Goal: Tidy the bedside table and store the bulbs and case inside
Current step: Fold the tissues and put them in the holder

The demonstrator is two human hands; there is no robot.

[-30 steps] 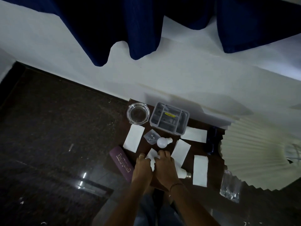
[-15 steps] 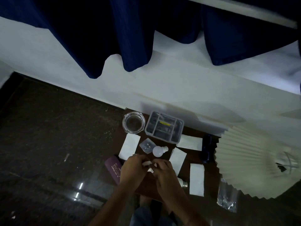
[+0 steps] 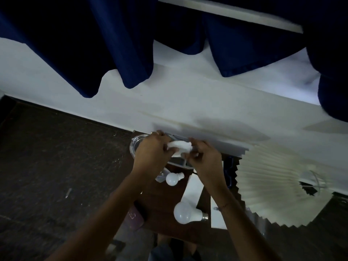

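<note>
One crumpled paper (image 3: 179, 146), head view: pinched between the fingers of the left hand (image 3: 152, 150) and right hand (image 3: 204, 159), held above the bench (image 3: 160, 201), probably being balled up as litter. Small bulb (image 3: 172, 179) and large bulb (image 3: 185, 211) lie loose on the bench, unstored. Purple case (image 3: 134, 217) sits at its left edge.

1. The left hand (image 3: 152, 153) and right hand (image 3: 205, 157) are bare, and both forearms are uncovered down to the lower edge of the view.
2. A thin dark thread bracelet (image 3: 223, 205) circles the right wrist.
3. A pale ring (image 3: 158, 132) seems to sit on a left finger, but it is blurred.
4. Blue-grey trousers (image 3: 162, 251) show at the bottom.
</note>
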